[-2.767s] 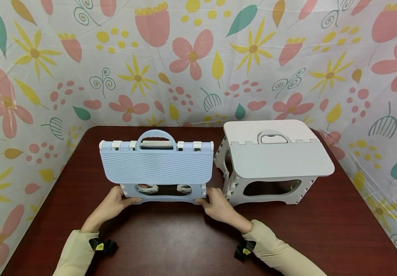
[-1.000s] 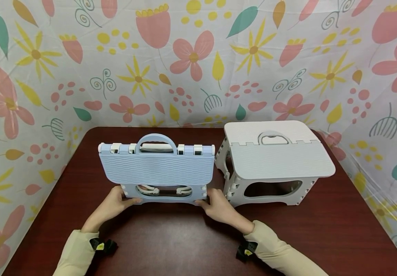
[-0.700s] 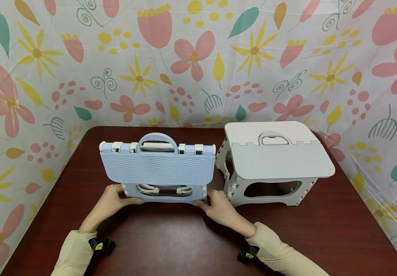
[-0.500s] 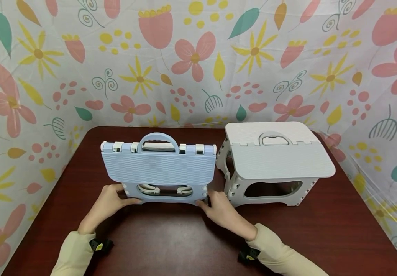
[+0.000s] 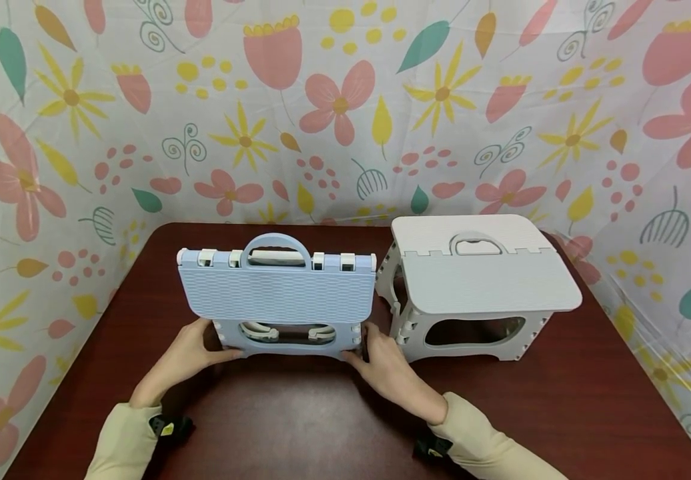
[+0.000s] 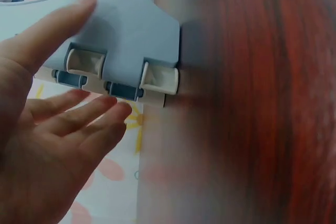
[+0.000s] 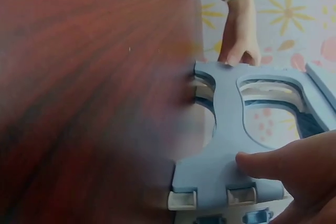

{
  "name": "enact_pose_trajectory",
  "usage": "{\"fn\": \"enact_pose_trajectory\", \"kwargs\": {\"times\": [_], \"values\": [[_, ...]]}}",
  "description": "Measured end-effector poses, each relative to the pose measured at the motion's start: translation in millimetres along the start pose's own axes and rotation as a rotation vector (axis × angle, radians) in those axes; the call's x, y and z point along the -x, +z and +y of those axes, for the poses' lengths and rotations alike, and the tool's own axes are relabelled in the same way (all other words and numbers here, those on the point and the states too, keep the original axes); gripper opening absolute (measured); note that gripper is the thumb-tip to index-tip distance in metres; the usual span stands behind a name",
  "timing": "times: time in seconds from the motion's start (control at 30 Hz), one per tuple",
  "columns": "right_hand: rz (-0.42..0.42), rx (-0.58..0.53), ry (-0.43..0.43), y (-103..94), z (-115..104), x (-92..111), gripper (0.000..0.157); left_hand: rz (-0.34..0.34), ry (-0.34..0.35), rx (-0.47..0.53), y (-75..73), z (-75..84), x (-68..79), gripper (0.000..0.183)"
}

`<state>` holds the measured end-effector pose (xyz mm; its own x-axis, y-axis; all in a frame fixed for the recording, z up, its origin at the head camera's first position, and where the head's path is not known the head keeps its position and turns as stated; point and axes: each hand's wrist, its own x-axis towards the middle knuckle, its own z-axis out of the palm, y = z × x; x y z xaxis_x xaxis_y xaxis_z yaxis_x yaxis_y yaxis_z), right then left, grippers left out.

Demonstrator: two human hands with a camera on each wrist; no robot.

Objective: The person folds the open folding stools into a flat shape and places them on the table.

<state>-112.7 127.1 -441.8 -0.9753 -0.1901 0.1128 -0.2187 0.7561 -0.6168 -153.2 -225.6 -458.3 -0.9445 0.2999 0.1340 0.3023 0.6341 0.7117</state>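
A light-blue folding stool (image 5: 276,293) stands half-folded on the table, its textured top panel hanging down in front and its arched handle upright. At its lower left corner is my left hand (image 5: 186,357). In the left wrist view, the thumb reaches over the front leg panel (image 6: 131,30) while the other fingers (image 6: 84,116) extend loosely below the hinged side edge. My right hand (image 5: 390,370) grips the lower right corner. In the right wrist view, its thumb (image 7: 262,164) lies on the front leg panel, and its other fingers are mostly hidden.
A white folding stool (image 5: 489,280) stands fully unfolded at the right, close beside my right hand. Both stools stand on a dark red-brown wooden table (image 5: 297,427). A flower-printed cloth (image 5: 345,133) hangs behind and along the sides.
My left hand has shifted slightly left, and its fingers have loosened from the blue stool's side. My right hand keeps its place. The blue stool stays half-folded, and the head view has tilted slightly.
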Motion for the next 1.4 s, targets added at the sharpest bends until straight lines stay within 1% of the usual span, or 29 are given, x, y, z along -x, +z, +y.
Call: {"fn": "enact_pose_trajectory", "kwargs": {"times": [0.17,0.27,0.43,0.57,0.73,0.9,1.4], "values": [[-0.003,-0.126,-0.014,4.6,3.9,-0.2,0.070,-0.031,0.028,0.020,2.9,-3.9,0.4,0.093],[0.011,-0.176,-0.023,7.4,7.1,-2.4,0.080,-0.040,0.043,0.041,3.2,-5.4,-0.6,0.092],[0.041,-0.225,-0.028,9.5,9.6,-7.6,0.086,-0.048,0.051,0.078,2.6,-6.5,-2.8,0.089],[0.047,-0.245,-0.031,9.5,9.7,-8.5,0.085,-0.046,0.047,0.074,3.7,-9.2,-3.4,0.091],[0.050,-0.252,-0.027,10.4,10.3,-8.5,0.084,-0.021,0.054,0.039,6.0,-10.3,-3.7,0.090],[0.059,-0.244,-0.026,10.5,10.5,-8.7,0.082,-0.018,0.048,0.045,6.7,-9.5,-3.8,0.085],[0.086,-0.229,-0.031,11.7,9.2,-8.7,0.073,-0.005,-0.004,0.062,6.7,-7.8,-2.4,0.068]]}}
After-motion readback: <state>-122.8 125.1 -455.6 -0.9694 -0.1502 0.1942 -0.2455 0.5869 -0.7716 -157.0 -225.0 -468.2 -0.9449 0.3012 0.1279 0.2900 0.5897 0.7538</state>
